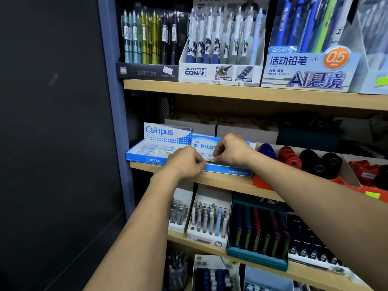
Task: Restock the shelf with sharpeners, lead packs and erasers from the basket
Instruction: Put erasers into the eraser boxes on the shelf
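While both of my hands work at the PILOT eraser box (228,170) on the middle shelf (220,181), the head view shows them close together over its open front. My left hand (186,162) sits at the box's left front corner with fingers curled tight; I cannot tell whether it pinches anything. My right hand (230,150) is above the box's centre, fingers curled down and pinching a small white eraser (210,158) just inside the box. Touching the PILOT box's left side is the Campus eraser box (154,152), with white erasers lying in its tray. To the PILOT box's right stands a carton of blue, red and black round sharpeners (294,158). Above it, on the upper shelf, stands the Detective Conan pen display (220,72).
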Available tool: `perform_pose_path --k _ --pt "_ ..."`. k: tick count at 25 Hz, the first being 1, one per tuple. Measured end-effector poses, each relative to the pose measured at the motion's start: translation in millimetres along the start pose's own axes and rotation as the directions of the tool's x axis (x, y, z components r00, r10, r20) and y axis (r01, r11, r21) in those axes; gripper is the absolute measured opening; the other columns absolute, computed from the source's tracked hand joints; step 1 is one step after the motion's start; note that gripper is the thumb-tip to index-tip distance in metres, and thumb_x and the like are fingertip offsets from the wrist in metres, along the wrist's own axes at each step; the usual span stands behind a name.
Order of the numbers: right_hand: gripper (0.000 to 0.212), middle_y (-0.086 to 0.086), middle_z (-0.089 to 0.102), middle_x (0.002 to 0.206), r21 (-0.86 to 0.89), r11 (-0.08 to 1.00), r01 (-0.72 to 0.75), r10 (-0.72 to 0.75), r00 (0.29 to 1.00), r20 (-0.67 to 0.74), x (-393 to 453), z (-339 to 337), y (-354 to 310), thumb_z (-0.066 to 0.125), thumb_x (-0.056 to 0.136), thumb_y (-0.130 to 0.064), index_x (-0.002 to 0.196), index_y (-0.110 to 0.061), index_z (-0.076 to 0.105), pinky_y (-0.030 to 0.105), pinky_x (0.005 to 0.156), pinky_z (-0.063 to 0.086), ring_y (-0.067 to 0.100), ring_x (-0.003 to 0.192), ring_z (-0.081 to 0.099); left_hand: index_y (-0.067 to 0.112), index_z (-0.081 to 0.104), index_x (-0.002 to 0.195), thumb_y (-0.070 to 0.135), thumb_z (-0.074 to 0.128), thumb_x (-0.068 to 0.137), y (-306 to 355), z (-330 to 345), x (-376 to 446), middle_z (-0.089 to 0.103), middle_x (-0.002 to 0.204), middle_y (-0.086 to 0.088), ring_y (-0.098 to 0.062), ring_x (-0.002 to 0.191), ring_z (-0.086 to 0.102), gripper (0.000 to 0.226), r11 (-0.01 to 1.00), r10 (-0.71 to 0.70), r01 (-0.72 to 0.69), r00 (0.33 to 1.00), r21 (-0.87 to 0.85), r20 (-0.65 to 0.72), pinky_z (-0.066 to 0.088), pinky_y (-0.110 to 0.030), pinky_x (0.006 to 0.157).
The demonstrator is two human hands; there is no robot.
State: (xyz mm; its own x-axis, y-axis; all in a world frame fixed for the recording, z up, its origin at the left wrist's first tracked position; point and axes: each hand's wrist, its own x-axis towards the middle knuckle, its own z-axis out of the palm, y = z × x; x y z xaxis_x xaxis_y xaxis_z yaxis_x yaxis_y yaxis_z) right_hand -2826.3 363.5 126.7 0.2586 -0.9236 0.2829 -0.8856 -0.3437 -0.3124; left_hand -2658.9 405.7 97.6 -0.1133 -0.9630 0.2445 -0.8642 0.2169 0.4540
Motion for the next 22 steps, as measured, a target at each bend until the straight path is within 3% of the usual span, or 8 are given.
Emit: perform_pose_path --k 5,10,15,17,20,22 --pt "0.007 -0.001 0.070 0.087 -0.030 0.999 0.042 -0.042 0.999 0.026 0 5 -10 0.080 0.081 -0.015 0.079 -0.018 0.074 0.030 0.082 0.056 0.014 0.085 0.063 0.026 0.077 0.111 0.007 0.057 0.091 -1 -4 0 0.074 0.113 0.004 -0.017 0.107 0.063 0.033 0.999 0.017 -0.017 1.000 0.038 -0.004 0.051 -0.030 0.093" --pt "0.003 -0.001 0.072 0.089 -0.048 0.997 0.057 -0.054 0.997 0.057 -3 1 -8 0.078 0.083 -0.013 0.085 -0.014 0.079 0.031 0.082 0.056 0.013 0.087 0.064 0.021 0.077 0.110 0.002 0.060 0.092 0 -1 4 0.072 0.118 0.004 -0.014 0.109 0.063 0.032 1.000 -0.003 0.004 0.999 0.016 -0.039 0.050 -0.030 0.098" --pt "0.012 0.001 0.068 0.093 -0.059 0.998 -0.012 0.011 1.000 -0.006 1 14 -6 0.079 0.083 -0.013 0.076 -0.020 0.071 0.031 0.080 0.055 0.016 0.092 0.061 0.021 0.077 0.109 0.001 0.060 0.092 -1 0 6 0.072 0.119 0.005 -0.015 0.110 0.062 0.032 1.000 -0.012 0.013 0.999 0.029 -0.046 0.051 -0.032 0.099" --pt "0.004 0.002 0.070 0.099 -0.067 0.997 -0.033 0.032 0.999 -0.013 1 16 -5 0.077 0.084 -0.014 0.088 -0.016 0.075 0.034 0.084 0.057 0.018 0.097 0.062 0.022 0.077 0.110 0.000 0.059 0.092 -1 1 7 0.071 0.120 0.005 -0.016 0.113 0.062 0.034 0.998 -0.021 0.024 0.999 0.051 -0.044 0.049 -0.036 0.101" --pt "0.023 0.003 0.070 0.113 -0.043 0.999 -0.024 0.023 0.999 -0.022 -8 11 -10 0.066 0.089 -0.009 0.110 -0.015 0.073 0.037 0.092 0.056 0.021 0.107 0.063 0.022 0.071 0.121 -0.001 0.055 0.091 8 2 7 0.064 0.132 0.001 -0.023 0.126 0.053 0.041 0.992 -0.014 0.019 0.999 0.125 -0.037 0.038 -0.045 0.112" --pt "0.034 0.004 0.069 0.117 0.009 1.000 0.021 -0.020 0.997 -0.079 -24 4 -13 0.059 0.087 -0.002 0.114 -0.018 0.073 0.036 0.091 0.055 0.021 0.108 0.063 0.020 0.064 0.127 0.002 0.055 0.089 22 2 0 0.061 0.134 -0.005 -0.028 0.126 0.052 0.044 0.990 0.015 -0.006 0.998 0.138 -0.061 0.041 -0.043 0.108"
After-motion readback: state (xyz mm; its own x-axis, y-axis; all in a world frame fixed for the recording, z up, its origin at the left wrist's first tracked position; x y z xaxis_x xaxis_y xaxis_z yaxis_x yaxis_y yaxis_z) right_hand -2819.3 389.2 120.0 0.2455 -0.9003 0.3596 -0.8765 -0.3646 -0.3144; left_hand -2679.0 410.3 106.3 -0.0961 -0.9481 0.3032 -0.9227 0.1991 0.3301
